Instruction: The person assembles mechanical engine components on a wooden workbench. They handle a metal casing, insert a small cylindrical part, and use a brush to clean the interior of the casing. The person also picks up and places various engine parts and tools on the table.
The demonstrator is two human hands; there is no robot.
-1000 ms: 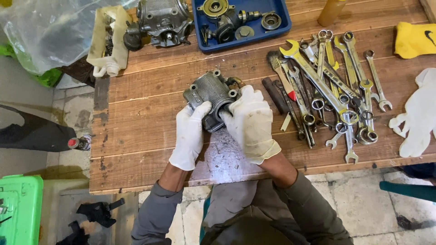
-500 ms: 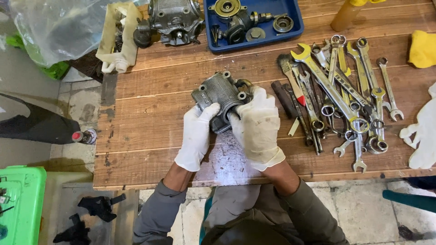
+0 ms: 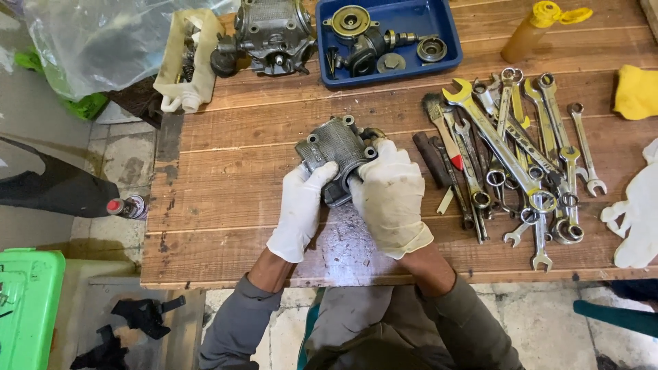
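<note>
Wooden plank counter (image 3: 226, 171) carries everything; compared with half a second and a second ago the layout on it is unchanged, only the head camera has drifted so the scene sits a bit differently in frame. Grey cast-metal cylinder block (image 3: 336, 154), ribbed with bolt lugs at the corners, is in the same spot: centre of the counter near the front edge, resting on a scuffed pale patch of the boards and held between both gloved hands. Grip looks the same as before, so I read this as steadying or inspecting the part, not moving it. Left hand (image 3: 299, 211) in a white glove, fingers curled and clamped on the block's lower left side. Right hand (image 3: 389, 195), also gloved, fingers wrapped on the right side, thumb at the top edge. Blue tray (image 3: 449, 48) of small engine parts sits behind, engine casing (image 3: 271, 31) to its left. Pile of spanners (image 3: 510, 154) lies just right of the right hand, untouched. Yellow bottle (image 3: 528, 31) at the back right.
</note>
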